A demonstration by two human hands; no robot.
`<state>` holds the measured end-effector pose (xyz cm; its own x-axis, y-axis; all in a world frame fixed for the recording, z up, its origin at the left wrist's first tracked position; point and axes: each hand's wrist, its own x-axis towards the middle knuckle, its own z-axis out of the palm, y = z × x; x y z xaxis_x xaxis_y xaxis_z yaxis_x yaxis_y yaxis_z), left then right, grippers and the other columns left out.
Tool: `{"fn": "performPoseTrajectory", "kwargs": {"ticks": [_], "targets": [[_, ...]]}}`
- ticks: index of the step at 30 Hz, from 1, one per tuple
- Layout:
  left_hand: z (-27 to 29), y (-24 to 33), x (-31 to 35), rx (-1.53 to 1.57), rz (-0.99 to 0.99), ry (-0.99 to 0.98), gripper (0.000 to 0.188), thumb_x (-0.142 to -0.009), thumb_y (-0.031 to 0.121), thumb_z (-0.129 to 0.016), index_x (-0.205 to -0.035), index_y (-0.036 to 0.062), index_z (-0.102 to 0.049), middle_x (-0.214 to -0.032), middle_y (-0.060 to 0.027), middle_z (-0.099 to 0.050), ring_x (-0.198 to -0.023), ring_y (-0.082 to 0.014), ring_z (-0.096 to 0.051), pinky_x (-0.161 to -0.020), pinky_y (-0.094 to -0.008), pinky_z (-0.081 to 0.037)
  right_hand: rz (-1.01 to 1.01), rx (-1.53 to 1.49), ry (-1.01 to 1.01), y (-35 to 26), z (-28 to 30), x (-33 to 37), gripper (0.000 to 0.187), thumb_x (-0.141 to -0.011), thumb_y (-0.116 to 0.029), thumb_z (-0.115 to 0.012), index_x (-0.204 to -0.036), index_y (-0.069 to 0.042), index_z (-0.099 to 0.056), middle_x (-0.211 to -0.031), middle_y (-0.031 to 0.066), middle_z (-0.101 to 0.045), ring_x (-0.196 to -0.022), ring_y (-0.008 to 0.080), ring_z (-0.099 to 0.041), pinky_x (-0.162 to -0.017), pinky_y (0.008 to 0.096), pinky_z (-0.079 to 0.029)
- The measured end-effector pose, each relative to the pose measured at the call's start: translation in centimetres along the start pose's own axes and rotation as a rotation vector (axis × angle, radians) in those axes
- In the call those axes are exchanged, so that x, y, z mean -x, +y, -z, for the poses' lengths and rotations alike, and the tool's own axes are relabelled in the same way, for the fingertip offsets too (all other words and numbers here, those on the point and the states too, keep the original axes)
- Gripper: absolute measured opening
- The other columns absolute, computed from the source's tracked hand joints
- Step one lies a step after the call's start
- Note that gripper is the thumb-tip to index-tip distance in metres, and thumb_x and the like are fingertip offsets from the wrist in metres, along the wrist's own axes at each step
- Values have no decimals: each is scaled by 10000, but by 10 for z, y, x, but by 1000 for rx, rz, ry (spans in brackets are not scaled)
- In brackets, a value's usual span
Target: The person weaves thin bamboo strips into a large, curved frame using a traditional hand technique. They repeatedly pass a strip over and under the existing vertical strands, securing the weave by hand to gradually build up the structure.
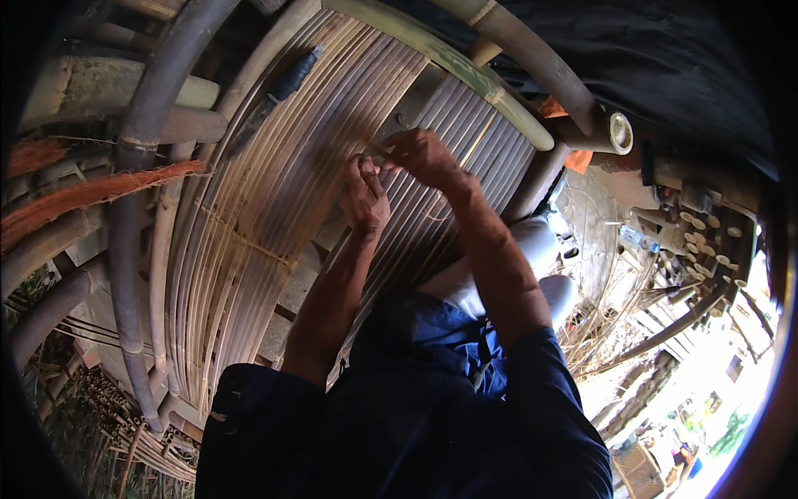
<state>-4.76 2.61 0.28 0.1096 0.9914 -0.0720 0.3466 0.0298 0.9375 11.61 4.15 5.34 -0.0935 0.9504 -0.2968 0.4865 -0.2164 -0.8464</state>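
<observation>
My left hand (365, 200) is closed, fingers curled and thumb up, above the gap in a seat of bamboo slats (274, 195). Close beside it, to the right and slightly farther off, my right hand (426, 160) is bent at the wrist with its fingers pinched together. Something thin seems to run between the two hands, but it is too small and blurred to name. A knife (287, 81) with a black wrapped handle lies on the slats at the far left, away from both hands.
Thick bamboo poles (133, 208) frame the left side, with reddish fibre (100, 195) hanging over them. A green bamboo rail (465, 71) crosses the far edge. At right are a plastic bottle (638, 239), cut bamboo pieces (706, 245) and loose shavings (611, 308).
</observation>
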Motion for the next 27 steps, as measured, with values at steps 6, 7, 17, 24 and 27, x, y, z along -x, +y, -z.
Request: {"fn": "performPoseTrajectory", "kwargs": {"ticks": [6,7,17,24,27], "targets": [[3,5,-6,-659,39,-45,309,-1020,346,-431,-1098,78,-563,-837,-195,-690,-749,-381,-687,-677,-467,-556,128,-622,516,10,137,103,398,-861,-29,-594,-1255,27,-595,-1085,131,-698,-905,186,-686,-854,320,-529],[4,5,-6,-689,12,-43,321,-1016,358,-428,-1059,79,-580,-826,-204,-687,-751,-388,-684,-669,-472,-554,180,-399,709,18,157,131,370,-882,-44,-586,-1247,17,-592,-1071,101,-657,-895,165,-652,-812,305,-521],[4,-7,-2,-750,-110,-233,445,-1024,411,-395,-860,94,-660,-791,-215,-680,-745,-391,-681,-657,-485,-544,-385,-126,464,-27,164,232,353,-921,-165,-629,-1243,-31,-571,-857,26,-671,-513,79,-553,-502,239,-457],[9,-10,-7,-779,-149,-208,529,-1038,446,-329,-923,44,-653,-800,-216,-679,-754,-393,-670,-662,-485,-534,-510,751,-269,-40,129,248,343,-869,-375,-694,-1041,-79,-667,-847,82,-732,-852,266,-718,-783,394,-555],[7,-23,-5,-776,-168,-83,493,-1039,422,-359,-936,38,-651,-799,-214,-677,-752,-396,-664,-650,-485,-530,-867,127,-645,-53,123,231,374,-912,-371,-650,-951,0,-675,-763,108,-729,-590,208,-710,-587,307,-573]]}}
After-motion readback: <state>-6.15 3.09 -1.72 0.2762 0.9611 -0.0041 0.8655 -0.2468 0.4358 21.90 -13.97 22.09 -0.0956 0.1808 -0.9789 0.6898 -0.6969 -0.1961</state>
